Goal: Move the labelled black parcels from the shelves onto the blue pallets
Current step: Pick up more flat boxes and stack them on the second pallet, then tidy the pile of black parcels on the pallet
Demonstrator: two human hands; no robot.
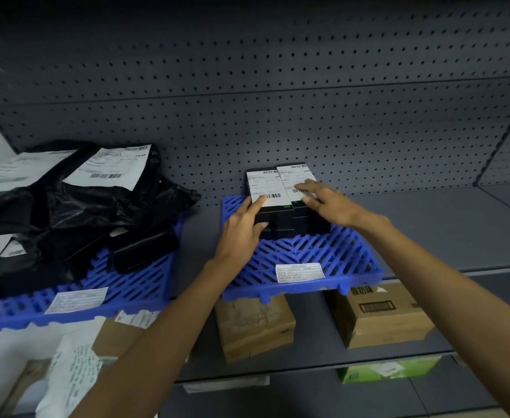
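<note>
**Rigid black boxes on the right pallet, soft bags on the left**

Two labelled black boxes (280,200) sit side by side at the far end of the right blue pallet (338,260), close to the pegboard back wall (247,86); more boxes seem to lie beneath them, though the stack's depth is hard to read. The left hand (241,227) rests against the near left corner of the stack, fingers spread, forefinger on the white label. The right hand (329,203) lies flat over the right box's top, fingers extended. Neither hand is closed around a box; both press or steady, palms loose.

The boxes look stiff, square-edged and probably light, with smooth faces that could slide on one another. Pinching the long side walls, or squeezing the stack between both palms, seems safer than pulling on a label.

On the left blue pallet (75,303) lies a heap of black plastic mailer bags (75,206). These look limp and slippery, so a scoop from underneath would likely serve better.
</note>
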